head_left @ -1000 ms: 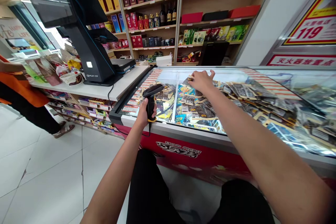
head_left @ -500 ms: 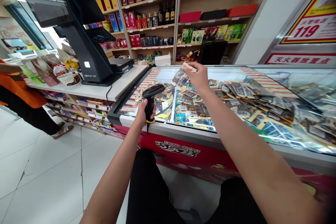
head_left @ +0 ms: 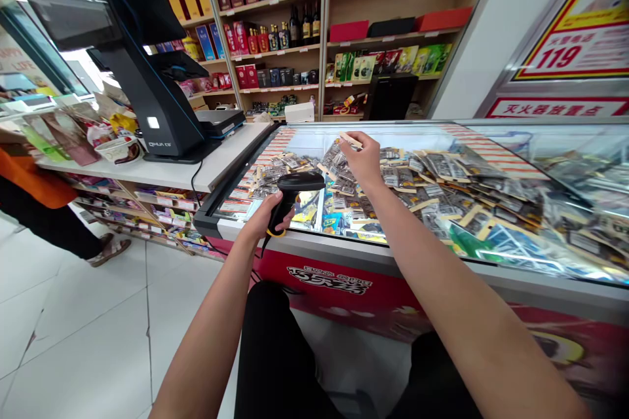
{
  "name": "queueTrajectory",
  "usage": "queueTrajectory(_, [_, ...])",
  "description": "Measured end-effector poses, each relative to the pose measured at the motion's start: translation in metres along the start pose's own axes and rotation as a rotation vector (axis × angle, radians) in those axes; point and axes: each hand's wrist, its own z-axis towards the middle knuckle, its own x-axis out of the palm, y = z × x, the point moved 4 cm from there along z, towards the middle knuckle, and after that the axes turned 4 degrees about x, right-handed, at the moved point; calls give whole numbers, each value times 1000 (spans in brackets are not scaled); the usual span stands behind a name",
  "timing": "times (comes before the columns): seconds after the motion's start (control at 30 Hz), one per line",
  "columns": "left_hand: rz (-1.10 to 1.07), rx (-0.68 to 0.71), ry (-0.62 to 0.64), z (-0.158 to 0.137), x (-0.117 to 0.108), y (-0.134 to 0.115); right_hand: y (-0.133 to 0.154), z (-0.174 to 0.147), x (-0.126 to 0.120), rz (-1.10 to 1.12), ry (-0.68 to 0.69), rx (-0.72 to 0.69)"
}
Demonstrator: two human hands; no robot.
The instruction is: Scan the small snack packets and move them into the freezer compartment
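A black barcode scanner (head_left: 289,193) with a yellow trim is upright in my left hand (head_left: 268,215), its fingers wrapped round the handle and its head turned right. My right hand (head_left: 362,156) pinches the pale top edge of a small clear packet (head_left: 337,160) with dark contents. That packet hangs just beyond and to the right of the scanner's head, apart from it. Below both hands, many similar packets (head_left: 449,167) lie heaped on the glass top of a red chest freezer (head_left: 324,278). Part of the packet is hidden behind my right fingers.
On the left a white counter (head_left: 194,173) carries a black point-of-sale terminal (head_left: 170,98) and a paper bowl (head_left: 120,149). A person in orange (head_left: 37,177) stands beyond it. Shelves (head_left: 275,52) of boxes and bottles line the back.
The scanner's head has swung right and nearer the packet, and tilts less upward. My right hand has come slightly down with the packet. The view has shifted a little to the right.
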Motion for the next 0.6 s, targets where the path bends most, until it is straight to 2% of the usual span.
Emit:
queueTrajectory(0.27, [-27,-11,-7,0,0,1,0,-7,0,45,28,6])
queueTrajectory(0.47, [-30,-24,-2,0,-1,2,9,-7,-6,8,-16,-15])
queueTrajectory(0.6, [9,-7,5,0,1,-1,13,-6,-11,-13,7,11])
